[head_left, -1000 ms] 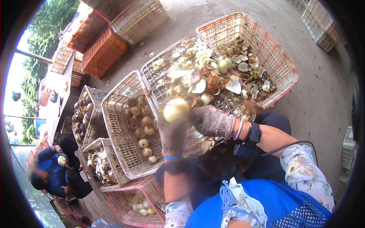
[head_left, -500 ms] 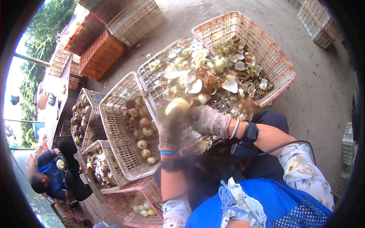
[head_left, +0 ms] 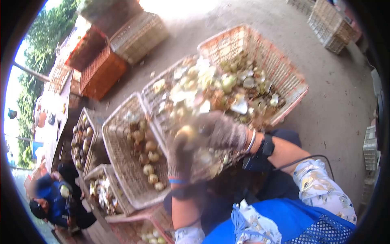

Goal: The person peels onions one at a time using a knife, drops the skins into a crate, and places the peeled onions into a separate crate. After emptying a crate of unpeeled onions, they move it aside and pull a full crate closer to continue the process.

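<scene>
Both my hands wear greyish knitted gloves and meet over the crates in front of me. A pale yellow onion (head_left: 186, 133) sits between them, blurred by motion. My left hand (head_left: 179, 156) is closed around the onion from below. Close against it on the right, my right hand (head_left: 223, 131) has curled fingers; whatever they hold is hidden. Onion peels and cut pieces (head_left: 239, 103) lie beneath and beyond the hands on a mesh crate surface (head_left: 152, 95). To the left stands a plastic crate (head_left: 115, 130) with several brown-skinned onions (head_left: 151, 156) in it.
Behind the peels rises a red-and-white crate (head_left: 280, 61). Pale onions (head_left: 152, 236) lie in a reddish crate (head_left: 134, 225) at lower left. A co-worker in blue (head_left: 57, 203) sits at the far left, holding an onion. Orange crates (head_left: 103, 73) are stacked at upper left.
The view has shifted slightly, with the crates lower and a little to the left. My hands stay together at the onion, which is now more covered by the gloves.
</scene>
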The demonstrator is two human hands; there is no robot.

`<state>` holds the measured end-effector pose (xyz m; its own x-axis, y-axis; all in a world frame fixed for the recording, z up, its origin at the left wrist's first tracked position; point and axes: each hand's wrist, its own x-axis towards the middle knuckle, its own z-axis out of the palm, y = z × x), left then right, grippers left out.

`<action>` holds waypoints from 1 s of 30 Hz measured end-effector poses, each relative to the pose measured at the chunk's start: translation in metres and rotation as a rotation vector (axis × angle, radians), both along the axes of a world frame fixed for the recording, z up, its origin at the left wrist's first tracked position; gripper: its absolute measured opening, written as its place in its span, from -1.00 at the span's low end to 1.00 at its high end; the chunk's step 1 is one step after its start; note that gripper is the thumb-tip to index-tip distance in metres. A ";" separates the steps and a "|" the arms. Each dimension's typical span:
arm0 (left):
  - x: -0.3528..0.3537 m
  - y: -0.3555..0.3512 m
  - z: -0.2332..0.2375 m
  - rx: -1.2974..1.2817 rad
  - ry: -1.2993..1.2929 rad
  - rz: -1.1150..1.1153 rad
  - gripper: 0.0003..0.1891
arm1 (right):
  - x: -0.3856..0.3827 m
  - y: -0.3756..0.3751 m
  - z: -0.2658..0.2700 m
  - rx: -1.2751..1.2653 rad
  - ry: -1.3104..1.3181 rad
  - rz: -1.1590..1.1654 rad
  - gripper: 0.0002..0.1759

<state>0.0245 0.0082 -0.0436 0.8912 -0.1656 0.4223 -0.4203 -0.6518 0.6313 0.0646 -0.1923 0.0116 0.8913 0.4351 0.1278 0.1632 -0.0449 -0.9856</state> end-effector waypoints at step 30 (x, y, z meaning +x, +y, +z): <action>0.002 -0.021 0.020 -1.131 0.860 -0.133 -0.40 | 0.021 -0.019 -0.021 -0.084 0.121 0.236 -0.65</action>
<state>0.0264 -0.0132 -0.0233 0.9385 -0.2112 -0.2733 0.3364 0.3797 0.8618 0.0851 -0.2117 -0.0093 0.7703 0.6374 -0.0189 0.0602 -0.1021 -0.9930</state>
